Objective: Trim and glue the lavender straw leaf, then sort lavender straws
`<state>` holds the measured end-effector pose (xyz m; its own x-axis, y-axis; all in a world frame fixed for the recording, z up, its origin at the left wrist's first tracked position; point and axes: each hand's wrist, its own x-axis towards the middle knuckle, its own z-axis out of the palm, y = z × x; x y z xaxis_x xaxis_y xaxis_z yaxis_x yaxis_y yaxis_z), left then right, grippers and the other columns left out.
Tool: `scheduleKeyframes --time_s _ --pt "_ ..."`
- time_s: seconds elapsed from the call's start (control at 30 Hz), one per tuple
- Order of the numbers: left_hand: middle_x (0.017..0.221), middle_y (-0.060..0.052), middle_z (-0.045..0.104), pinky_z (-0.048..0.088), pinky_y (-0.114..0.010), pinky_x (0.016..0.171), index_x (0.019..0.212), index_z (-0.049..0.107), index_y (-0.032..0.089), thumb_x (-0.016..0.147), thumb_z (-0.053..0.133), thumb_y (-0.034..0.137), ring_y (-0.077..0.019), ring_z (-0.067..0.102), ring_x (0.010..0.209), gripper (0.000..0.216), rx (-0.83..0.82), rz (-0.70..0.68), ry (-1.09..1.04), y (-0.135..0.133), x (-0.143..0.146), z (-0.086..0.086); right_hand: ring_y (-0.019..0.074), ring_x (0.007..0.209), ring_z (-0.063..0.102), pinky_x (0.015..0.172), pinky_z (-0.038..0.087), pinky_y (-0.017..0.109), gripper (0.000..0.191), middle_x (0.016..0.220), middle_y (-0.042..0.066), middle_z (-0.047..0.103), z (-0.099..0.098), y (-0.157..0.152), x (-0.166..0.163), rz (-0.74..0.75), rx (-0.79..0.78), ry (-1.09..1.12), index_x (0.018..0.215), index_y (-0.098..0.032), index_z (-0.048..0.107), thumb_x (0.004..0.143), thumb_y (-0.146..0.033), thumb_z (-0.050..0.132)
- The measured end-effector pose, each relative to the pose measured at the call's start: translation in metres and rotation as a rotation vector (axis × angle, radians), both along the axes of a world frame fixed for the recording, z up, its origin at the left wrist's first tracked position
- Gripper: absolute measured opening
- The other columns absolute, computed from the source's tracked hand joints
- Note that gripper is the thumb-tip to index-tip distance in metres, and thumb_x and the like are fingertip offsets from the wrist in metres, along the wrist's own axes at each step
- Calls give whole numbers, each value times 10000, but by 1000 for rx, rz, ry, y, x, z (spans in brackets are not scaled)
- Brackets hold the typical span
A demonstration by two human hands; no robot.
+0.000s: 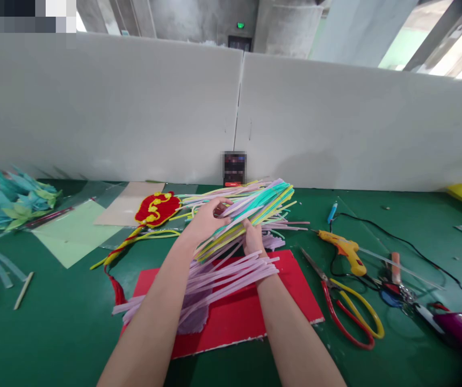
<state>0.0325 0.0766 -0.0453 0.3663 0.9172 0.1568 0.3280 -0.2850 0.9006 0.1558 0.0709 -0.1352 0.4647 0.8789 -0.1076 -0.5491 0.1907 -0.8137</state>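
A thick bundle of pipe cleaners [261, 201] in turquoise, yellow, white and lilac slants upward to the right over the table. My left hand [214, 216] bends its fingers onto the bundle from the left, thumb and forefinger near its middle. Gripping the same bundle from below is my right hand [252, 238], its thumb in front and its other fingers mostly hidden. Loose lilac pipe cleaners [226, 279] lie across a red board [237, 320] beneath my wrists, partly over a flat purple piece [196, 309].
Left of the bundle lies a red fan-shaped ornament [159, 208] with yellow trim and a tassel. To the right are scissors [346, 306], a yellow glue gun [344, 250] with a black cord, and keys [406, 295]. A phone [234, 167] leans against the white partition [134, 113].
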Motion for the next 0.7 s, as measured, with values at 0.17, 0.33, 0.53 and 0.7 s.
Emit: scheduleKeyframes --time_s 0.17,0.33,0.53,0.7 --pt "828 0 577 453 -276 692 1028 571 195 692 569 148 -138 563 732 340 11 19 1 1 1 -5 174 782 633 771 506 331 353 760 -22 687 -2 0 1 -1 5 -12 908 -183 595 565 -216 672" --pt "962 -29 630 448 -283 759 884 623 200 770 573 253 -162 582 839 135 203 106 51 0 0 0 165 780 628 809 493 332 275 759 -28 671 -4 2 5 4 24 -30 873 -171 600 603 -210 630" --pt "766 -18 658 433 -298 705 726 669 201 745 611 271 -180 583 721 93 295 17 279 -8 7 9 151 697 606 733 504 303 249 708 -37 652 -4 4 4 6 39 -24 842 -165 602 598 -203 632" --pt "753 -5 667 447 -269 692 728 618 193 766 586 246 -161 601 708 73 314 208 165 -21 5 33 148 688 588 689 508 289 224 709 -27 636 -2 2 6 7 14 3 789 -162 582 603 -250 669"
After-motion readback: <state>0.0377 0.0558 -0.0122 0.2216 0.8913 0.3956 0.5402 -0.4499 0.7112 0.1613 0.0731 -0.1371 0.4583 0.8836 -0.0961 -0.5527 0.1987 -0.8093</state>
